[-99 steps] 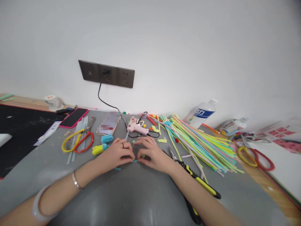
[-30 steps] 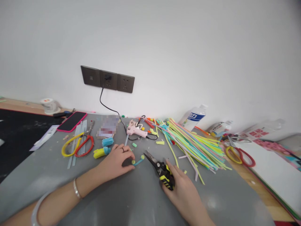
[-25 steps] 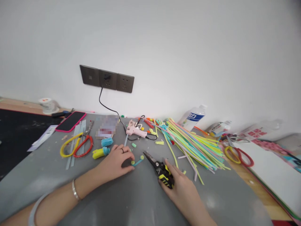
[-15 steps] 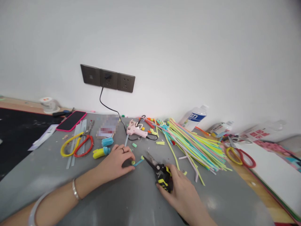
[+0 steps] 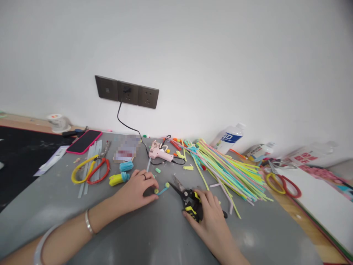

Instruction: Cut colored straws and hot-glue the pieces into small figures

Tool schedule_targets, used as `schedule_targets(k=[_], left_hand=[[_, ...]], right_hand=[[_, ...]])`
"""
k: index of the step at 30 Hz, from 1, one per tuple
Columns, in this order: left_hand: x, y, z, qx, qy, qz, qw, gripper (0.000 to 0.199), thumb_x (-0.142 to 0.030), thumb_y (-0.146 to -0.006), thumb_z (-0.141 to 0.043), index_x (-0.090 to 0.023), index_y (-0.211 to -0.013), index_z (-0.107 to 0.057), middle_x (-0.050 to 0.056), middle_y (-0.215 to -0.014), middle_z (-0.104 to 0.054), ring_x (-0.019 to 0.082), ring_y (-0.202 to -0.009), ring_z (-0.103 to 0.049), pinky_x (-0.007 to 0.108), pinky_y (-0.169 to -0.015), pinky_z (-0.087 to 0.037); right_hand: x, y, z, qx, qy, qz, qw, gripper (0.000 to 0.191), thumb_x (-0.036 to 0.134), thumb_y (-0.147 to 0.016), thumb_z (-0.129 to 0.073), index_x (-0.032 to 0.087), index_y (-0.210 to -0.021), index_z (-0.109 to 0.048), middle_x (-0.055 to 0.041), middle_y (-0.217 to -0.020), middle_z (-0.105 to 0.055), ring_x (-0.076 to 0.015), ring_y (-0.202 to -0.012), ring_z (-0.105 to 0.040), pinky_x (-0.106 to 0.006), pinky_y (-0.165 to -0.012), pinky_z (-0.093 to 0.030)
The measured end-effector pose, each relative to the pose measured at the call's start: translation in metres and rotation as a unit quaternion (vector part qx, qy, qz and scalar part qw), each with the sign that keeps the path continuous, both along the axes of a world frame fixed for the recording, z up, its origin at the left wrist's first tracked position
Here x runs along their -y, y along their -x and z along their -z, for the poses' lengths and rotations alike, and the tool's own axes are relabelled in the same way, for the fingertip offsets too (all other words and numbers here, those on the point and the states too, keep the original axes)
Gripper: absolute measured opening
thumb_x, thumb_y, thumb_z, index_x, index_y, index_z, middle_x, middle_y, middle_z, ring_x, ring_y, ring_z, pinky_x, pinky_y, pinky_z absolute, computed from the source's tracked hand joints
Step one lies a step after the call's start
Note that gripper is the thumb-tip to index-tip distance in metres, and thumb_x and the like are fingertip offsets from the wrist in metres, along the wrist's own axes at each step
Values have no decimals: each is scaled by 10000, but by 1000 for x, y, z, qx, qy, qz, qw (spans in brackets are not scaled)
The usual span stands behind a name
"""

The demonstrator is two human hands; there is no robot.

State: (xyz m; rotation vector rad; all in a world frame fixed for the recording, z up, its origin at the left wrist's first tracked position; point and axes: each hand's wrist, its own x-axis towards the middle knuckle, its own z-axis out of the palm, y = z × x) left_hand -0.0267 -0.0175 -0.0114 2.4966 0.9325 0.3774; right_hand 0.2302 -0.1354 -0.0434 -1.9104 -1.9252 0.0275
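My left hand (image 5: 139, 187) rests on the grey table with bent fingers. Its thumb and fingertips close around one end of a short blue pipe cleaner piece (image 5: 163, 191) with small yellow-green coils at both ends. My right hand (image 5: 213, 221) lies over black-and-yellow snips (image 5: 190, 200), its thumb and fingers about the handles. The blades stand apart and point toward the coiled piece without touching it. One handle end shows past the right side of my hand.
A pink glue gun (image 5: 161, 152) with a plugged-in cord lies behind my hands. Pipe cleaners (image 5: 231, 171) spread to the right, near a bottle (image 5: 227, 138). On the left are scissors (image 5: 92, 171), glue sticks (image 5: 82, 187), a phone (image 5: 84, 142) and blue and yellow bundles (image 5: 117, 179).
The snips have turned slightly in my right hand, and a handle end now shows beyond its fingers. My left hand and the coiled piece have barely moved.
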Motion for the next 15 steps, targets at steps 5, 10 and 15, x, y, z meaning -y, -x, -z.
schedule_targets(k=[5, 10, 15], left_hand=[[-1, 1, 2, 2, -2, 3, 1000, 130, -271, -852, -706, -227, -957, -644, 13, -1008, -653, 224, -969, -581, 383, -875, -336], [-1, 1, 3, 2, -11, 1, 1000, 132, -270, -852, -699, -232, -966, -645, 18, -1016, -656, 227, -967, -579, 385, -874, -340], [-2, 2, 4, 13, -21, -1, 1000, 128, -283, -862, -683, -234, -973, -638, 22, -1020, -657, 232, -967, -569, 384, -872, -344]], right_hand=[[-2, 2, 0, 4, -4, -3, 1000, 491, 360, -817, -682, 221, -1253, -505, -103, -1128, -566, -306, -994, -573, -459, -864, -485], [-1, 4, 1, 42, -15, -12, 999, 542, 421, -847, -656, 216, -1321, -490, -123, -1175, -572, -339, -1078, -564, -476, -879, -496], [0, 4, 4, 54, -20, -18, 998, 602, 432, -869, -630, 230, -1399, -429, -129, -1195, -573, -348, -1096, -560, -489, -885, -500]])
